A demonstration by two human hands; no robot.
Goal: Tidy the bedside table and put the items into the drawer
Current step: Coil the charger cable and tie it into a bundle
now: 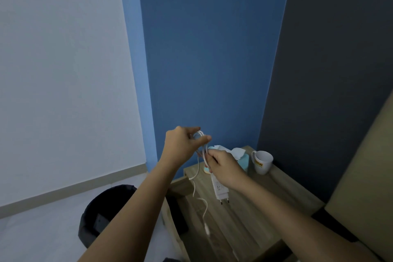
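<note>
You have the white charger cable (pixel 204 206) up above the bedside table (pixel 251 219), your left hand (pixel 182 147) pinched shut around the coiled loops and your right hand (pixel 223 166) closed on the strands just below, with the white adapter (pixel 220 189) hanging under that hand and the loose tail dangling toward the table's front. By my reading you are early on: the coil is unfinished, the mug (pixel 262 161) and the tissue box (pixel 244 158) sit at the table's back, and I cannot see the drawer
</note>
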